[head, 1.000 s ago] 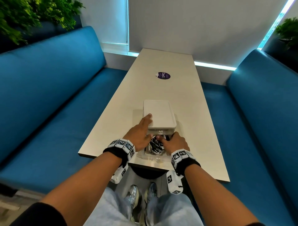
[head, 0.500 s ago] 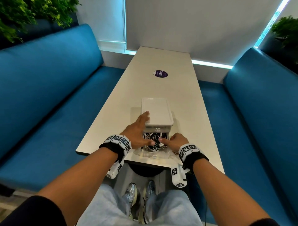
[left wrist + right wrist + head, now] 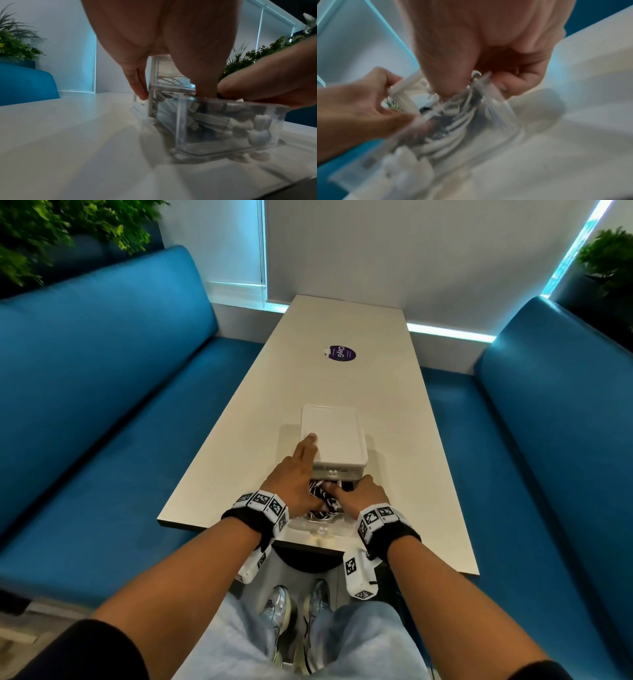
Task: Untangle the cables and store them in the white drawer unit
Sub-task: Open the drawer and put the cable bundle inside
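Observation:
The white drawer unit (image 3: 334,440) stands near the table's front edge. Its clear lower drawer (image 3: 308,526) is pulled out toward me and holds a bundle of black and white cables (image 3: 323,501). My left hand (image 3: 301,474) lays straight fingers (image 3: 137,86) along the unit's left side, and its thumb reaches down onto the cables. My right hand (image 3: 364,498) pushes its thumb into the cables (image 3: 453,128), with its fingers (image 3: 513,81) curled against the outside of the drawer's (image 3: 501,108) right wall. The drawer (image 3: 223,121) has a rabbit-shaped knob (image 3: 259,132) on its front.
The white table (image 3: 394,405) runs away from me between two blue benches (image 3: 102,405) (image 3: 548,440), with a purple round sticker (image 3: 339,353) farther along it. Plants (image 3: 51,234) stand behind the benches. My knees and shoes are below the table edge.
My right hand has shifted from over the cables to the drawer's right side, thumb still in the bundle. My left thumb has come down onto the cables. The drawer stays pulled out.

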